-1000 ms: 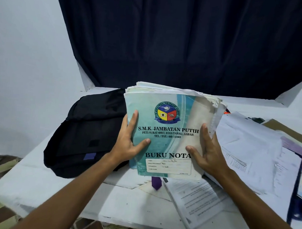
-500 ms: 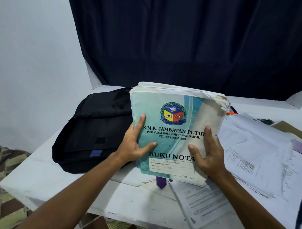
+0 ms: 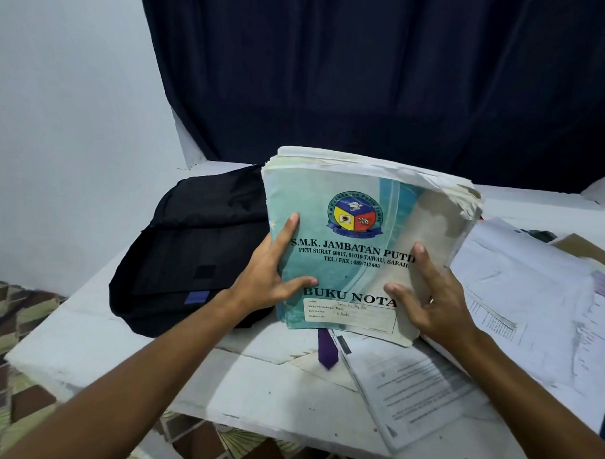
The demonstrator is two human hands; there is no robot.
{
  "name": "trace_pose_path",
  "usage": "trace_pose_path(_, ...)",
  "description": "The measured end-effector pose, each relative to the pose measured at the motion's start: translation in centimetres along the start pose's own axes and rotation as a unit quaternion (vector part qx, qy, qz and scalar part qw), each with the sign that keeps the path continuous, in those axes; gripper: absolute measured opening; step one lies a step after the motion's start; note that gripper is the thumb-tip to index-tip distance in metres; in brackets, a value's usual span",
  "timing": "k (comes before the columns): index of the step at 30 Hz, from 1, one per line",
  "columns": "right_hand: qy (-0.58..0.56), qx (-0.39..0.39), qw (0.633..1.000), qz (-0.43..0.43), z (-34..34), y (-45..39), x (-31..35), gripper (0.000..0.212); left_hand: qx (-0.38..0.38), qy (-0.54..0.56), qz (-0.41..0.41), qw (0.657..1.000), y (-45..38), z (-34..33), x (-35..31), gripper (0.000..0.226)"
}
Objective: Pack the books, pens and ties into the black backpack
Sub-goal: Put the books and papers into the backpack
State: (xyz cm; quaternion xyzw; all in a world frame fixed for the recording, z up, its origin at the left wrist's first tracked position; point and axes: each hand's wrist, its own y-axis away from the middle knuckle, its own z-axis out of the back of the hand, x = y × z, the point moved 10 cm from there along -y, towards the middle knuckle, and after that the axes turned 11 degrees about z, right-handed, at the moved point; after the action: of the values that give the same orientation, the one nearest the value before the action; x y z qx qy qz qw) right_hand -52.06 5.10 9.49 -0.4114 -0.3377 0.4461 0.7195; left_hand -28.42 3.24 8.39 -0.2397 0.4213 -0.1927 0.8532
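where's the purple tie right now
In the head view, the purple tie lies on the white table, its tip poking out below the stack of notebooks, right of the black backpack.

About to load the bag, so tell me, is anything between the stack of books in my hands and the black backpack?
Nothing visible lies between them: the stack of books already overlaps the black backpack. But the backpack appears closed, no opening showing.

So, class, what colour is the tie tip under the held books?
Purple tie tip, clearest in the head view.
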Motion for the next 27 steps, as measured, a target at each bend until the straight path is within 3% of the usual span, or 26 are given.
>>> trace_pose_path(6, -0.029, 0.05, 0.996, -0.069, -1.4, 0.4, -0.8, 0.07, 0.012, -0.003, 0.061, 0.998, 0.5, -0.9, 2.2, 0.11)
trace_pose_path(11, -0.139, 0.053, 0.965, -0.215, -1.3, -1.3, -3.8, 0.094, 0.068, 0.073, 0.145, 0.984, -2.3, -1.1, 2.1, 0.123)
trace_pose_path(14, -0.176, -0.009, 0.945, -0.277, -0.2, -2.1, -4.8, 0.093, 0.114, 0.094, 0.159, 0.976, -5.0, -0.9, 1.1, 0.128)
trace_pose_path(16, -0.185, -0.079, 0.934, -0.295, 0.8, -2.6, -5.1, 0.091, 0.1, 0.098, 0.18, 0.974, -6.5, -0.1, 0.0, 0.129)
trace_pose_path(19, -0.186, -0.165, 0.919, -0.306, 1.8, -3.1, -5.3, 0.087, -0.042, 0.041, 0.185, 0.981, -6.8, 2.5, -1.0, 0.114)
trace_pose_path(21, -0.185, -0.208, 0.909, -0.309, 2.2, -3.4, -5.5, 0.086, -0.122, 0.053, 0.218, 0.967, -4.5, 3.1, 0.0, 0.106)
trace_pose_path(24, -0.198, -0.266, 0.885, -0.326, 2.1, -4.0, -5.7, 0.086, -0.114, 0.142, 0.292, 0.939, -0.6, 0.5, 1.2, 0.102)
trace_pose_path(27, -0.228, -0.31, 0.85, -0.36, 0.9, -3.7, -6.5, 0.087, -0.059, 0.322, 0.326, 0.887, 0.5, -3.5, 0.7, 0.112)
